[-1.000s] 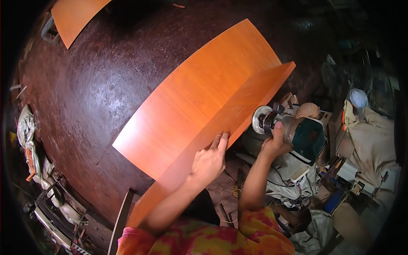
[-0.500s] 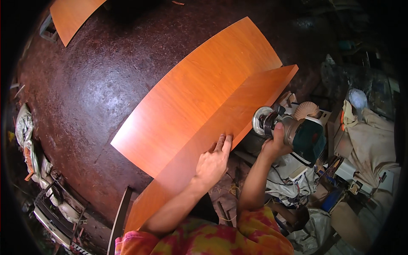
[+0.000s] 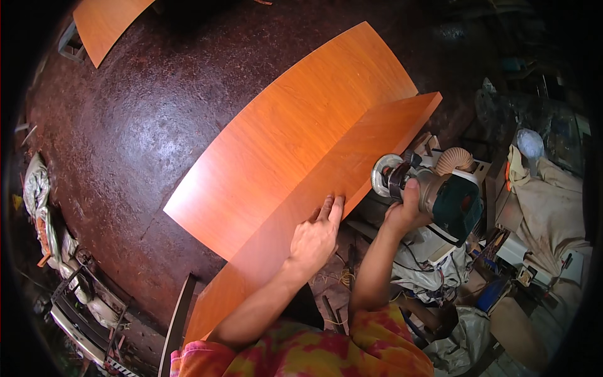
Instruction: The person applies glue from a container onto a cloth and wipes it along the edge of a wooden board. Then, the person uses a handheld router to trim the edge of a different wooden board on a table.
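A person's right hand (image 3: 408,210) wraps its grip around a green-and-silver router (image 3: 433,198), its round base at the near edge of a board (image 3: 370,141); contact is unclear. The left hand (image 3: 314,242), clasping nothing, rests extended fingers on the board. The step appears to be edge work; the next move calls for a square, steady base. Glossy, orange and wood-grained, the board meets a wider panel (image 3: 282,132) at an angle.

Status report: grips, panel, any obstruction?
Left grip open on nearer orange panel. Right grip holding power tool beside panel's edge; contact unclear. Ribbed tan object beyond it.
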Tool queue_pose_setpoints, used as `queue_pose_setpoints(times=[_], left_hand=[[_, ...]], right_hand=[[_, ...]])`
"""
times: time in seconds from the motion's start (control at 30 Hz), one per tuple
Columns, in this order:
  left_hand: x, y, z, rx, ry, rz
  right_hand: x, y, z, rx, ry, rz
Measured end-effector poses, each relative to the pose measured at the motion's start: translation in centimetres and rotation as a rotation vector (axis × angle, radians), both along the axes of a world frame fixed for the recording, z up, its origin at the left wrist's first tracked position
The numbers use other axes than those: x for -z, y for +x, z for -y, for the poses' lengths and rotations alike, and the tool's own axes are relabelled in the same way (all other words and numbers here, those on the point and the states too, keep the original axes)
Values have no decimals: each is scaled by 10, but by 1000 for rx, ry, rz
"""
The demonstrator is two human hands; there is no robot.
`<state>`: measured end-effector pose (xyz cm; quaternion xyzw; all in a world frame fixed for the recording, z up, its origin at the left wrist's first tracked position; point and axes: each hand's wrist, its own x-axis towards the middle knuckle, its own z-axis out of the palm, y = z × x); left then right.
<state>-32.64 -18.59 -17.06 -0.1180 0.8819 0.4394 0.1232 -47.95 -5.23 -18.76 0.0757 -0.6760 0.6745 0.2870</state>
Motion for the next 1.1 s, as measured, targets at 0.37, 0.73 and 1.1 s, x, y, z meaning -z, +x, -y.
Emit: queue_pose_setpoints(times=[0.37,0.73,1.1], left_hand=[[0,-1,-2,8,-17,24],[5,-1,-3,38,-41,-3],[5,0,-3,31,-57,-54]], right_hand=[[-5,-3,7,4,10,-19],[3,-9,1,5,-12,5],[-8,-23,11,1,3,-14]])
